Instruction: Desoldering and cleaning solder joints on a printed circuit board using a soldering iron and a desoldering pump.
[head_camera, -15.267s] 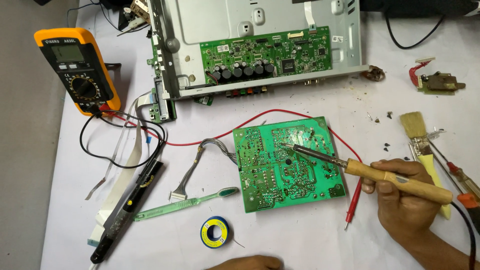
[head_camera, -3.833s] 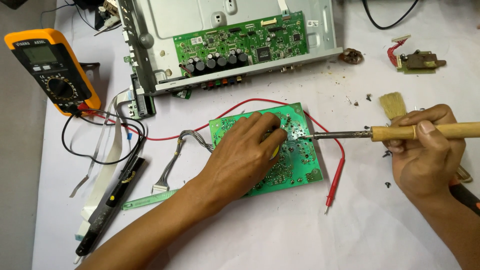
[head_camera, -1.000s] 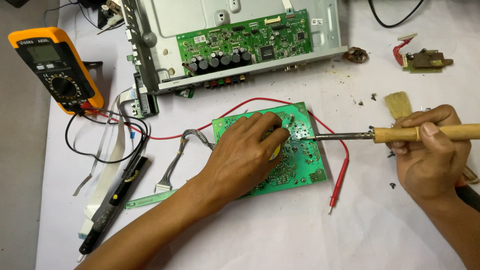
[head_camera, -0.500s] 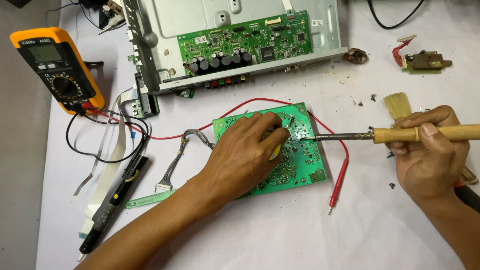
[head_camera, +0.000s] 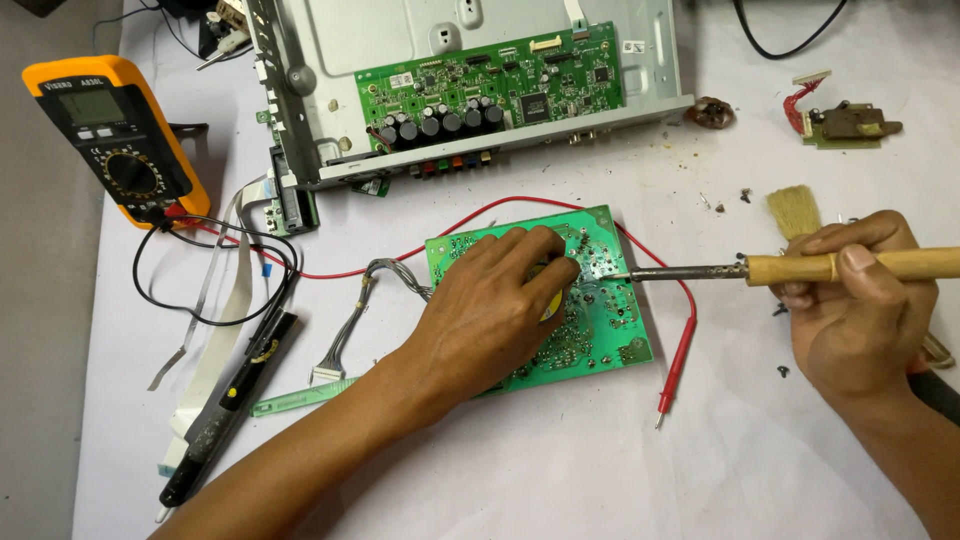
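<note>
Left hand (head_camera: 495, 305) lies flat over the middle of the green circuit board (head_camera: 600, 320), hiding most of its solder side; grip looks loose, fingertips pressing down, something yellow peeks out under the fingers, can't make out what. Board sits mid-worktop (head_camera: 560, 470), solder side up. Right hand (head_camera: 860, 300) has a clenched grip on the wooden handle of the soldering iron (head_camera: 760, 268); handle end is cut off at the right edge, tip touches the board just right of the left fingertips.

Red probe lead (head_camera: 680, 340) loops around the board's far and right edges, its tip lying near of the board's right corner. Brush (head_camera: 795, 210) is partly hidden behind the right hand's fingers. Far side: open metal chassis (head_camera: 400, 40) with a second green board (head_camera: 500, 90) inside, top cut off. Far left: orange multimeter (head_camera: 115, 140), black lead curling near of it. Left of the board: grey wire harness (head_camera: 355, 315), flat ribbon cable (head_camera: 225, 320), black tool (head_camera: 230, 405), green toothbrush (head_camera: 300, 397) partly under the left forearm. Far right: small part with red wires (head_camera: 845, 122).
</note>
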